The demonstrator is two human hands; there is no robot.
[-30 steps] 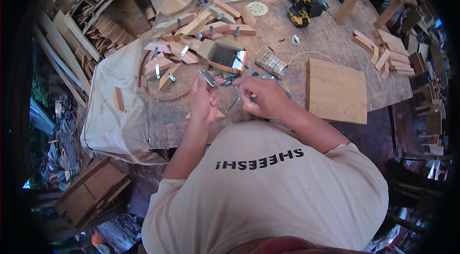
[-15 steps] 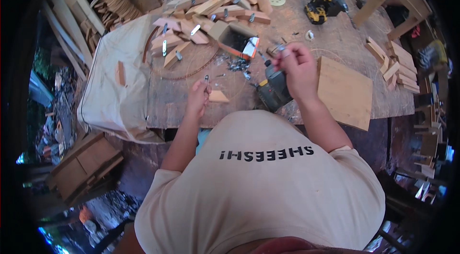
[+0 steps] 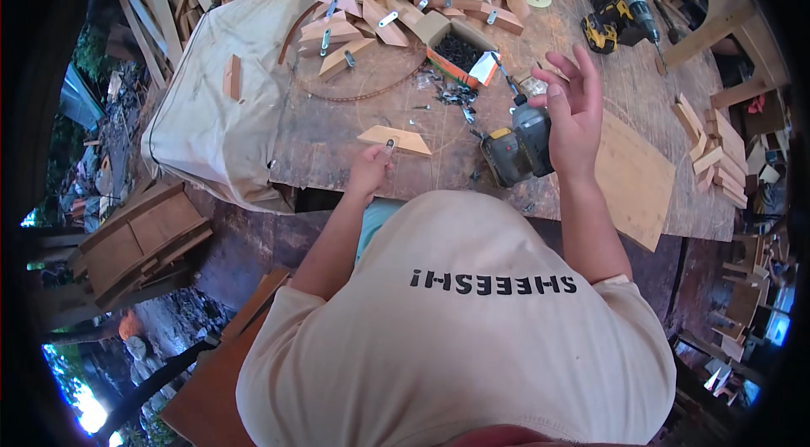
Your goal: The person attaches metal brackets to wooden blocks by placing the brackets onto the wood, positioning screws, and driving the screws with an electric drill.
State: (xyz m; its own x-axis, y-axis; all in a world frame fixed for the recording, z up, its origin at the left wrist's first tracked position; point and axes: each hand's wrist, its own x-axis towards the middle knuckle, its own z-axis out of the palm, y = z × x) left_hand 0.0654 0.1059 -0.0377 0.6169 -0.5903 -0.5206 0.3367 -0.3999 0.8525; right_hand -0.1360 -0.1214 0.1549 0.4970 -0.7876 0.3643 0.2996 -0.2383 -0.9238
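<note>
My left hand (image 3: 369, 171) is closed at the near edge of the workbench, pinching a small metal plate (image 3: 390, 144) against a wooden block (image 3: 409, 141) with slanted ends. My right hand (image 3: 577, 114) is raised with its fingers apart, beside a dark cordless driver (image 3: 521, 143). The driver lies on the bench with its bit pointing away from me; whether the palm touches it I cannot tell. Beyond it stands an open cardboard box (image 3: 433, 28) of dark screws, with loose screws (image 3: 456, 95) spilled in front.
Several wooden blocks with metal plates (image 3: 390, 18) are heaped at the back. A yellow drill (image 3: 634, 4) lies back right, near a wooden stool frame (image 3: 734, 21). At right are a flat board (image 3: 633, 181) and stacked wood pieces (image 3: 724, 148). White cloth (image 3: 202, 122) covers the left end.
My left hand has brought the metal plate onto the wooden block. My right hand has opened from a pinch and moved beside the driver. The view has shifted.
</note>
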